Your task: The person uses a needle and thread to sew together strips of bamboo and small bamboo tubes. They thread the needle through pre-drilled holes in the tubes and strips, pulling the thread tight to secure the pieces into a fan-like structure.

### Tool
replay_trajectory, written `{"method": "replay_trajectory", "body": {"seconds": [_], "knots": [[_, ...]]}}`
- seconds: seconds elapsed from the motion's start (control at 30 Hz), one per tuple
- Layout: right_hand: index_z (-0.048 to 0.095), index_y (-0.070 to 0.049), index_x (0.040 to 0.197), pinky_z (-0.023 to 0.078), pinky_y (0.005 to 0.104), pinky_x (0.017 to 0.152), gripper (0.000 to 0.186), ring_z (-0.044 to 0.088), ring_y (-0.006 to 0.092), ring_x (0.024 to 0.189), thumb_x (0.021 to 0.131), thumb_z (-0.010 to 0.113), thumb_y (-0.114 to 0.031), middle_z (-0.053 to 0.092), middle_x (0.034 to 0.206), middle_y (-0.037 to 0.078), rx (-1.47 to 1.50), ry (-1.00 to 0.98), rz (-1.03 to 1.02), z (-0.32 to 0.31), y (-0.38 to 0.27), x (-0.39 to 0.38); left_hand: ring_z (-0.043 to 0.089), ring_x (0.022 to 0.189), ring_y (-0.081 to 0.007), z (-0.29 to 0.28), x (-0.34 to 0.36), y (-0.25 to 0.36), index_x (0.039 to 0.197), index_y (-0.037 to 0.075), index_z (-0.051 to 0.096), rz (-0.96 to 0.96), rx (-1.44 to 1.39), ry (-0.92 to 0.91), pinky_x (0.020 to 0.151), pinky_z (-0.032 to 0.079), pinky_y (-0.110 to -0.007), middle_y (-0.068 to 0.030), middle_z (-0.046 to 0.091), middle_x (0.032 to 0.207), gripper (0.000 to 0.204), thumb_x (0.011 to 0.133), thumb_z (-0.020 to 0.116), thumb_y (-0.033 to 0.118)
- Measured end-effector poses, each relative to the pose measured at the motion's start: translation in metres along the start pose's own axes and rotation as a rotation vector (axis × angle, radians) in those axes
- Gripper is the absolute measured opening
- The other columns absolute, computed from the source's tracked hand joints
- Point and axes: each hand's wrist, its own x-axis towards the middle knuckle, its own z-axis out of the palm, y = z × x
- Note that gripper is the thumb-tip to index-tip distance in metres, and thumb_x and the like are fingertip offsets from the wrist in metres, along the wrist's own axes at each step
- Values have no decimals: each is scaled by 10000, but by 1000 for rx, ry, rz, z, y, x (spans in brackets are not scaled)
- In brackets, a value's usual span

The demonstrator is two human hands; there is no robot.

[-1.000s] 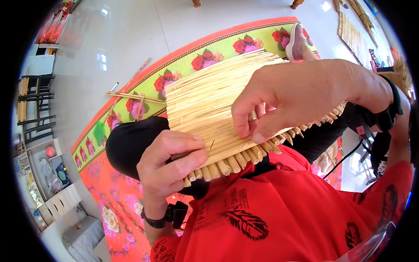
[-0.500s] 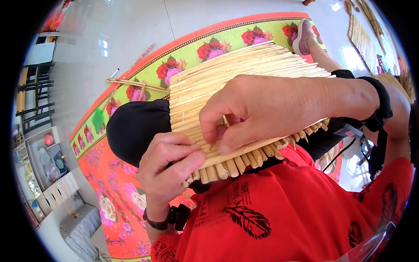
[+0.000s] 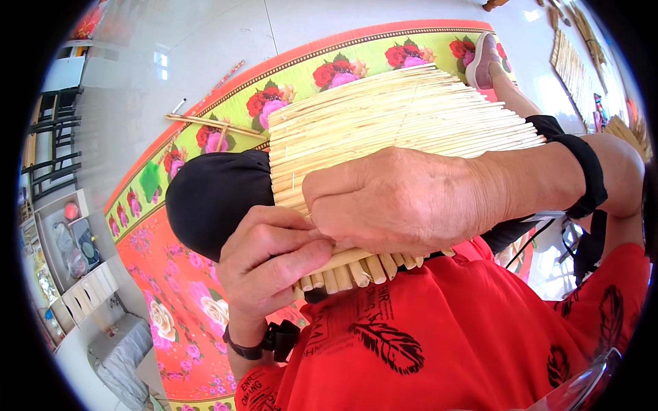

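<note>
In the head view, I have the mat (image 3: 391, 113) across the legs (image 3: 214, 200), beneath the hands and reaching beyond them, its top stalks running left to right, rising slightly rightward. The left hand (image 3: 275, 255) grips the near-left corner; the right hand (image 3: 401, 200) curls just beside it above the near edge, fingertips hidden, so I cannot tell what it holds.
</note>
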Motion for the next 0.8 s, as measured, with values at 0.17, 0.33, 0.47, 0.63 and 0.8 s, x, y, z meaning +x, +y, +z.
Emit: {"method": "replay_trajectory", "body": {"seconds": [0.17,0.33,0.47,0.63,0.8], "knots": [[551,-13,838,518,338,647,102,620,243,828,887,640,-26,554,860,114,-84,46,88,-19,-5,-3,669,778,-251,-3,-2,-4,882,53,765,9,-13,-20,609,515,-294,-55,668,820,224,661,789,32],[648,-2,969,517,299,722,61,626,145,790,908,649,3,633,910,58,290,126,423,-60,-16,13,672,779,-254,-2,-4,2,870,49,761,-14,39,-5,617,512,-303,-54,663,815,210,664,796,28],[668,-21,999,501,275,715,127,619,118,835,882,705,-52,654,920,33,352,-154,475,-44,6,-11,672,771,-255,0,0,2,874,51,757,-12,18,5,618,506,-313,-55,663,818,205,674,795,24],[671,-25,981,499,290,713,129,634,154,829,867,723,-55,646,901,42,528,-203,456,-24,3,0,672,761,-251,-1,0,3,901,58,756,-14,22,-12,612,505,-308,-55,668,830,222,685,804,43],[664,-30,882,520,366,683,100,655,257,778,821,685,-107,631,854,106,432,-32,184,-4,13,-5,674,762,-249,1,-2,0,912,62,757,-17,-12,6,601,508,-304,-52,667,827,232,687,815,56]]}}
